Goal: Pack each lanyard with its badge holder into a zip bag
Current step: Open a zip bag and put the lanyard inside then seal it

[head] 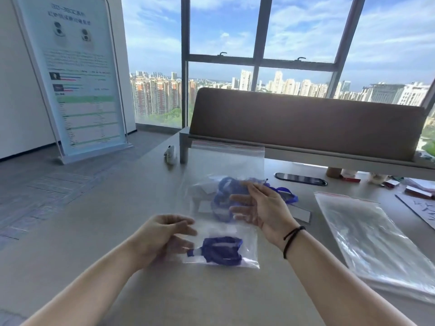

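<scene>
Left hand point(164, 234) pinches the zip bag point(226, 205); right hand point(261, 208) spread beside it; unsealed, the lanyard point(222, 251) inside could spill.

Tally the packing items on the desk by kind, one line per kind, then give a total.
Blue lanyards: 2, one inside the held zip bag, one loose behind it
Zip bag held up in both hands: 1
Stack of spare zip bags: 1 stack, sheets too many to count
Total: 4
</scene>
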